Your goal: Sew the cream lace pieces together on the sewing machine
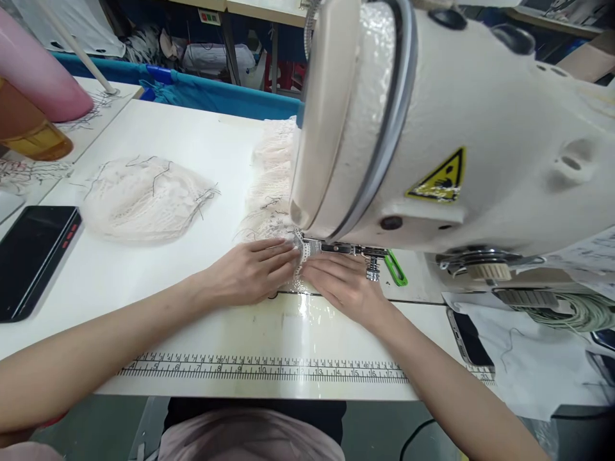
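Observation:
My left hand (252, 269) lies flat on the white table (158, 275), fingers stretched out and pressing a strip of pale lace fabric (273, 186) toward the needle area. My right hand (343, 285) rests flat beside it, fingers extended under the sewing machine head (432, 121), touching the same lace near the presser foot (372, 266). The fingertips of both hands almost meet at the fabric edge. The needle itself is hidden behind the machine head.
A heap of lace pieces (141, 195) with loose threads lies at the left. A black phone (31, 256) sits near the left edge, another phone (468, 342) at the right. A printed ruler (264, 368) runs along the front edge. A pink object (38, 70) stands at the back left.

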{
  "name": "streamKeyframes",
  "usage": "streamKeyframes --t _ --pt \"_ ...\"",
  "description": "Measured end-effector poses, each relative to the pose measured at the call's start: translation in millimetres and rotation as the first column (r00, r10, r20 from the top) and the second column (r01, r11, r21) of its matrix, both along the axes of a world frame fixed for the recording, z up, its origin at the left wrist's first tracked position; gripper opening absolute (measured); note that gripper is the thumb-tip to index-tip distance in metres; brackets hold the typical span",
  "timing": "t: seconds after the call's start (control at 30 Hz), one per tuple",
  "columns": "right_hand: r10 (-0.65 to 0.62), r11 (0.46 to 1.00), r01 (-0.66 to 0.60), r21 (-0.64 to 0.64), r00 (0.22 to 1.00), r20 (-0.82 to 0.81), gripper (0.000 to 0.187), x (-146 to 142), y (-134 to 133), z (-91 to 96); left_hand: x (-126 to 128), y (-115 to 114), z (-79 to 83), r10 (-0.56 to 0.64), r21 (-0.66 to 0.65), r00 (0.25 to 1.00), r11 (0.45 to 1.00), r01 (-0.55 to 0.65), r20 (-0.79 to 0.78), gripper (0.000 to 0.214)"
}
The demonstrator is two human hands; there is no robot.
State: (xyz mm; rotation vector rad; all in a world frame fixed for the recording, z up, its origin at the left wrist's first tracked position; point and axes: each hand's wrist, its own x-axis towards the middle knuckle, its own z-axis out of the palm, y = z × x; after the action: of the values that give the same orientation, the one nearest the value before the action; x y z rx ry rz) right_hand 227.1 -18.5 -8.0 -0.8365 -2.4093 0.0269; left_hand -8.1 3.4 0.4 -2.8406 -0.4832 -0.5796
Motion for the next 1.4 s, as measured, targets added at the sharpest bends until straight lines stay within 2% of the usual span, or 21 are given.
streamKeyframes --t 0.1,0.27,0.7,1.03,1.4 --pt "-0.001 0.999 0.001 0.048 1.000 -0.009 0.018 -5 -3 -1.1 1 0 0.2 0.048 -0.045 0.998 0.998 -0.047 0.033 0.026" --pt "-0.069 0.997 0.070 0.032 0.998 -0.010 0.020 -10 -5 -1.9 2 -1 -0.2 0.097 -0.078 0.994 0.993 -0.093 0.057 0.024" --pt "-0.098 0.995 0.098 0.006 0.995 -0.014 0.020 -7 1 -4.8 3 -2 -1.8 0.179 -0.112 0.984 0.978 -0.175 0.020 0.025" --pt "-0.137 0.983 0.131 -0.131 0.990 -0.039 0.020 1 5 -9.1 2 -1 -1.6 0.161 -0.048 0.987 0.986 -0.162 -0.023 0.037" --pt "-0.204 0.970 0.188 -0.157 0.975 -0.093 0.019 4 9 -14.6 1 -1 -3.8 0.187 -0.008 0.980 0.982 -0.188 -0.073 0.039"
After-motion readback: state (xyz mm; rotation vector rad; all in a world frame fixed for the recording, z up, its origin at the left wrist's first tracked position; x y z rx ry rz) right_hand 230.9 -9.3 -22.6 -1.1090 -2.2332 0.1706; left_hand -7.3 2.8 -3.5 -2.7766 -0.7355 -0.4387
